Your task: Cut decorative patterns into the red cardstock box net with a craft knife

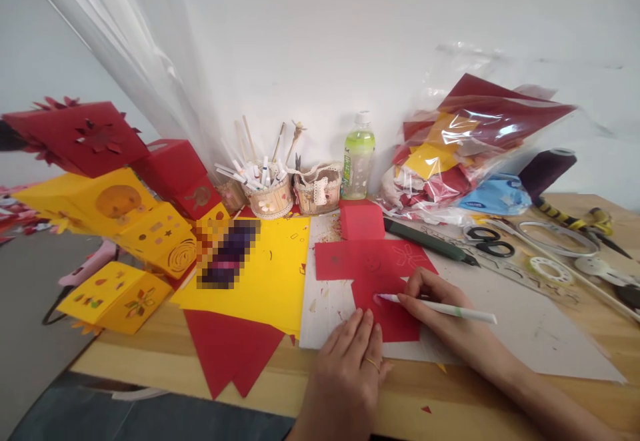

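Observation:
A cross-shaped piece of red paper (345, 261) lies on a pale board (505, 334). Its right arm bears a drawn petal figure, and a small light mark shows on the lower panel. My right hand (435, 304) is closed round a white marker pen (465, 312), whose tip touches the red paper by that mark. My left hand (347, 368) rests flat on the lower left part of the paper, fingers stretched out. A dark green craft knife (430, 241) lies just beyond the paper's right arm.
Yellow sheets (280, 274) and red paper (235, 348) lie left, beside cut-out paper boxes (115, 294). Behind stand a basket of pens (270, 200), another basket (320, 191) and a green bottle (359, 158). Scissors (490, 241), a tape roll (550, 270) and a plastic bag (435, 188) occupy the right.

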